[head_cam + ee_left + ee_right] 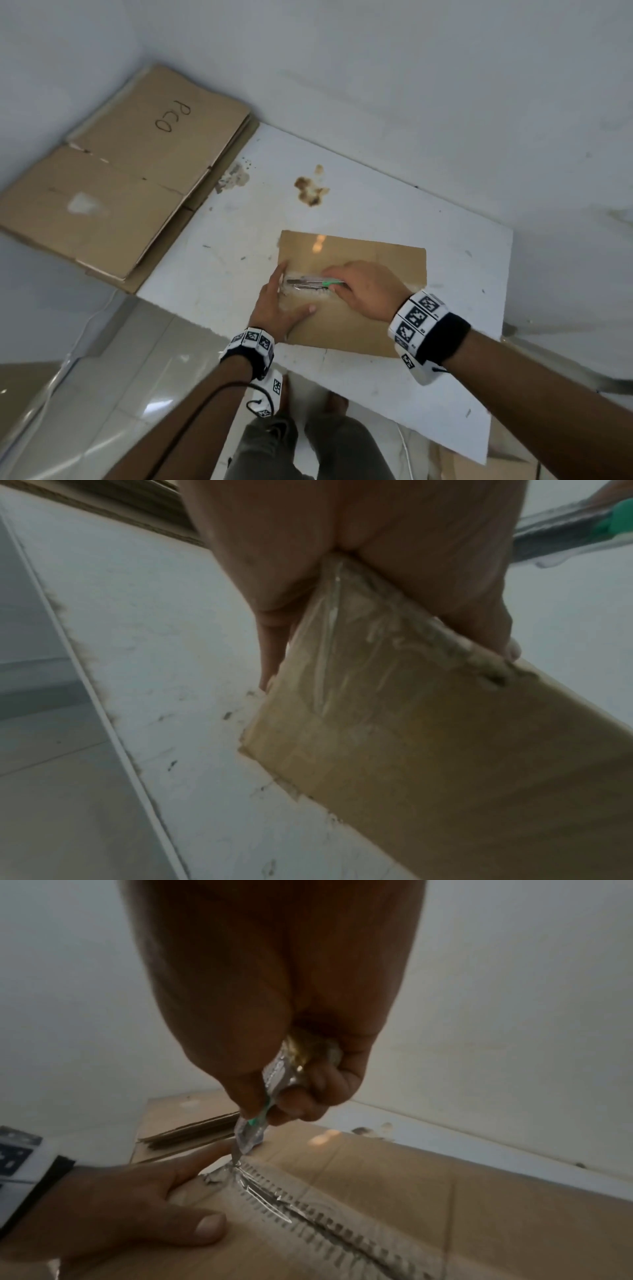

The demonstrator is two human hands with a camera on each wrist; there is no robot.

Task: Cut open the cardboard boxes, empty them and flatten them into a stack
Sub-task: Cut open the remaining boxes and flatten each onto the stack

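A closed brown cardboard box (370,318) sits on the white table (428,394), its top seam (308,1215) covered with clear tape. My right hand (363,287) grips a clear utility knife with a green slider (318,283); the blade tip (236,1160) meets the left end of the taped seam. My left hand (279,308) lies flat with straight fingers against the box's left end, thumb on top (209,1227). In the left wrist view the left hand (342,561) straddles the box's taped edge (377,696), fingers on the side face and thumb on the top.
A stack of flattened cardboard (120,178), marked "PCO", lies at the table's far left corner against the wall. Brown stains (310,190) mark the tabletop beyond the box. More cardboard (459,462) shows under the table at lower right. Glossy floor tiles (102,394) lie to the left.
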